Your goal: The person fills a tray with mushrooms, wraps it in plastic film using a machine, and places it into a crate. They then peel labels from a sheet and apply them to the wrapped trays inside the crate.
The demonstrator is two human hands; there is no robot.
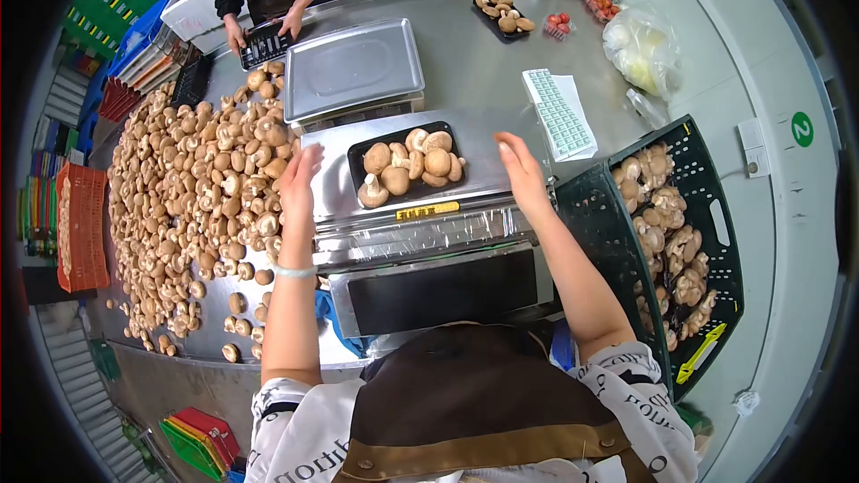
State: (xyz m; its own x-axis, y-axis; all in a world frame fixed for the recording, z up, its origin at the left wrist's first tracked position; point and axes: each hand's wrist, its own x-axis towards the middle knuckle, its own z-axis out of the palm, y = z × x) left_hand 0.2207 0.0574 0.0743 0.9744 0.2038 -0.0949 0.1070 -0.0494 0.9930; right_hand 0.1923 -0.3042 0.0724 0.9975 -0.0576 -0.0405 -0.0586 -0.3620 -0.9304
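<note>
A black tray (355,164) filled with several brown mushrooms (438,162) rests on the metal surface (331,201) of the wrapping machine in front of me. To the left of the tray, my left hand (300,181) is raised with its fingers apart, close to the mushroom pile (197,183). My right hand (522,170) is off the tray's right side, thumb and fingers spread, holding nothing. Neither hand touches the tray. Clear film lies below the yellow label (427,212) at the machine's front.
Beyond the tray stands a metal scale (353,69). A co-worker's hands (293,22) hold an empty black tray (265,46). At right are a label sheet (559,116) and a dark crate (729,250) of packed mushrooms. A filled tray (504,16) lies farther back.
</note>
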